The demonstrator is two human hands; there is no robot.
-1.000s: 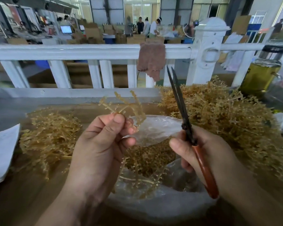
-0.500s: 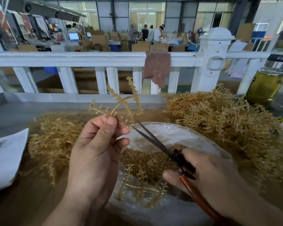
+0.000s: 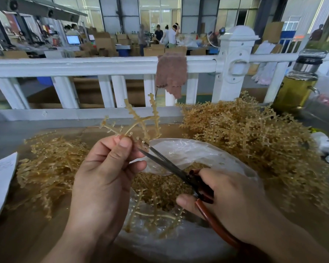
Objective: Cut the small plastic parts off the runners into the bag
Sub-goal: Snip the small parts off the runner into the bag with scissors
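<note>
Snipping is the step in hand. The left hand (image 3: 103,179) pinches a branched, amber-yellow plastic runner (image 3: 139,120) between thumb and curled fingers. It holds the runner upright above the far rim of the clear plastic bag (image 3: 188,152), which lies open at the near middle of the brown desk (image 3: 27,234). The right hand (image 3: 230,202) curls round the red-brown handles of the dark-bladed scissors (image 3: 179,173). Their blades stand a little apart, tips at a small part on the runner's lower branch, just beside the left thumb. Small amber cut parts (image 3: 160,186) and a few runners lie heaped inside the bag. A large heap of runners (image 3: 254,141) fills the desk's far right corner, and a smaller heap (image 3: 51,164) lies by the left edge. In my judgement the next move calls for closing the blades right at the part's neck, over the bag's mouth so the piece drops in, with the thumb clear of the tips. Then the runner needs turning to offer the next part.
</note>
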